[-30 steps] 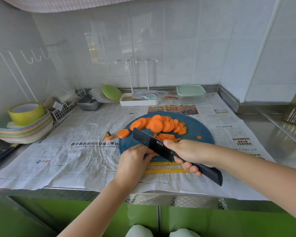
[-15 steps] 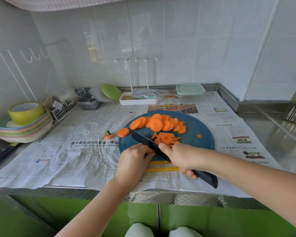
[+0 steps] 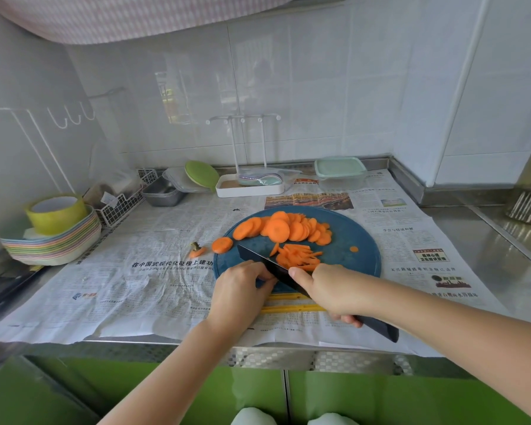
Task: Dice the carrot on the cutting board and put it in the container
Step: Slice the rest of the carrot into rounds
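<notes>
At the far left of the frame you have one stack of pastel bowls [image 3: 52, 251]. Moving right along the newspaper [image 3: 154, 289], one carrot top [image 3: 196, 250] lies just off the round blue cutting board [image 3: 362, 256], and one loose carrot round [image 3: 222, 245] sits on the board's left rim. Your left hand [image 3: 239, 291] rests at the board's lower edge, fingers curled down against the flat of the one black knife [image 3: 256, 258]; whether they pin anything I cannot tell, as the knuckles hide it. Your right hand [image 3: 334, 291] grips the knife handle, one finger stretched along the blade's spine, the tip pointing toward the upper left. Behind the blade lies one heap of carrot strips [image 3: 299, 257], and above it one overlapping pile of carrot slices [image 3: 288, 230], too many to count surely. One small stray slice [image 3: 354, 249] sits alone further right. The one lidded container [image 3: 339, 171] stands closed by the back wall, well apart from the board.
</notes>
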A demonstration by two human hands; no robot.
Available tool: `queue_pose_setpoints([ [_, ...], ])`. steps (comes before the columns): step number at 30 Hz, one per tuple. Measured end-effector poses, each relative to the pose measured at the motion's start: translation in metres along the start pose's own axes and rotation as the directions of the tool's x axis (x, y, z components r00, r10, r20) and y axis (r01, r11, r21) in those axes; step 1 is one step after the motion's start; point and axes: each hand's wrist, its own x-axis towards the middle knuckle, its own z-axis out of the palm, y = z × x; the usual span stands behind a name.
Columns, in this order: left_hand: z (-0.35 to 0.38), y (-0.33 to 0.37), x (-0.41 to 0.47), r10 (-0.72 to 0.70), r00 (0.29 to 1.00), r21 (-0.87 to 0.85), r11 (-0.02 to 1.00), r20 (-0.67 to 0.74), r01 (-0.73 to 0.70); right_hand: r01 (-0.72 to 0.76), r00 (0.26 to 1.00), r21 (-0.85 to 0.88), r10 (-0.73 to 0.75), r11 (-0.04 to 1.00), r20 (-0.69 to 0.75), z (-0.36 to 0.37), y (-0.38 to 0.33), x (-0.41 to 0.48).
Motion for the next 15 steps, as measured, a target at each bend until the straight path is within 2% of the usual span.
queue_pose_setpoints([
  [3,-0.002,0.003,0.002,-0.035,0.999,0.010,0.999,0.028,0.034,-0.035,0.991,0.282,-0.004,0.959,0.135,-0.014,0.017,0.002],
  [5,-0.004,0.005,0.004,-0.057,0.997,0.018,0.998,0.053,0.056,-0.056,0.980,0.405,-0.028,0.913,0.199,-0.021,0.029,0.003],
  [10,-0.008,0.009,0.011,-0.106,0.985,0.033,0.994,0.135,0.103,-0.024,0.965,0.453,-0.098,0.891,0.244,-0.030,0.042,0.007],
  [15,-0.012,0.019,0.020,-0.166,0.966,0.036,0.986,0.197,0.162,0.056,0.971,0.470,-0.158,0.881,0.181,-0.053,0.045,0.004],
])
